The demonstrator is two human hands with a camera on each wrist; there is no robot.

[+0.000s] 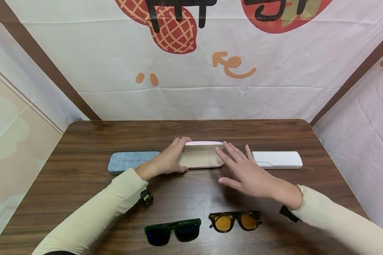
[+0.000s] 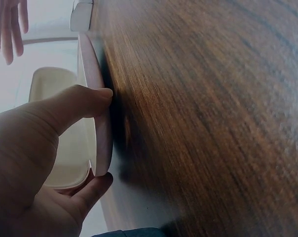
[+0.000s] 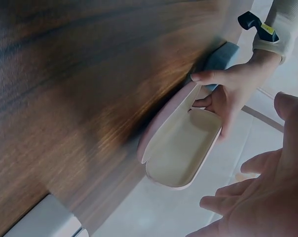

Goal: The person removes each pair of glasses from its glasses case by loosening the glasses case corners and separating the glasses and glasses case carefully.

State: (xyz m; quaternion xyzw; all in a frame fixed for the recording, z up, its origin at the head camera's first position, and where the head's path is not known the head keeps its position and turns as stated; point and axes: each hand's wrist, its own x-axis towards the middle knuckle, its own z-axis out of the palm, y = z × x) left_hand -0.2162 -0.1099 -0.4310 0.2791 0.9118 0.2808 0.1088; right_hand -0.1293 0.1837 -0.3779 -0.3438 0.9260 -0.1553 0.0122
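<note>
A pale pink glasses case point(image 1: 201, 160) with a cream lining lies opened out at the middle of the table. My left hand point(image 1: 166, 158) grips its left end, thumb at the front edge and fingers round the back. In the left wrist view the thumb presses the outer side of one half of the case point(image 2: 102, 133). My right hand point(image 1: 252, 175) hovers at the case's right end, fingers spread and holding nothing. From the right wrist view, the inside of the case point(image 3: 181, 148) shows nothing in it.
Left of the pink case lies a blue glasses case point(image 1: 126, 161), partly behind my left hand. A white case point(image 1: 278, 159) lies to the right. Nearer me are green-framed sunglasses point(image 1: 188, 232) and tortoiseshell glasses with amber lenses point(image 1: 223, 223). A printed cloth point(image 1: 185, 101) hangs behind the table.
</note>
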